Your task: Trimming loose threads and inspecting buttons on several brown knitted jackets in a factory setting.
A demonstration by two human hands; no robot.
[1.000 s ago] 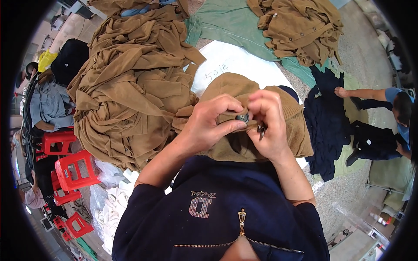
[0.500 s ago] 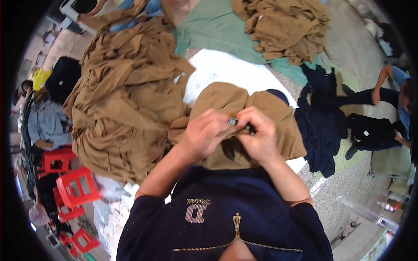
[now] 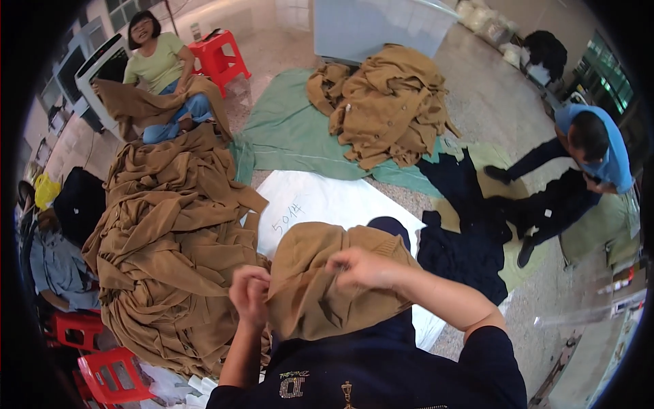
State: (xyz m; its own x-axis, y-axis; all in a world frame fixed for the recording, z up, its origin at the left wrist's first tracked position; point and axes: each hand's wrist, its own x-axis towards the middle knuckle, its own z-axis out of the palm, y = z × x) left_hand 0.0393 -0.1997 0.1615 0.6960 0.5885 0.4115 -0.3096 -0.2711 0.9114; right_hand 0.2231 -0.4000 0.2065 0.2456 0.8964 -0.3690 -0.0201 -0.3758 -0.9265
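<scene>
A brown knit garment [image 3: 317,310] lies bunched across my lap, with a ribbed edge showing at its right. At its left edge my left hand [image 3: 250,293] is closed, the fingertips pinching at the fabric. My right hand [image 3: 364,268] is over the upper middle of the garment, palm down, fingers curled together and slightly blurred. Whatever its fingertips hold, if anything, is too small to make out.
A heap of brown garments [image 3: 163,252] lies left of me, another brown pile [image 3: 388,102] beyond on a green sheet [image 3: 286,123]. White board [image 3: 306,191] is under my lap. Navy garments [image 3: 463,238] lie right. Two people work nearby. Red stools [image 3: 116,375] stand lower left.
My hands, earlier together at a dark round button on the garment, have come apart: the left to the garment's left edge, the right above its middle. The view has tilted up, showing more of the room.
</scene>
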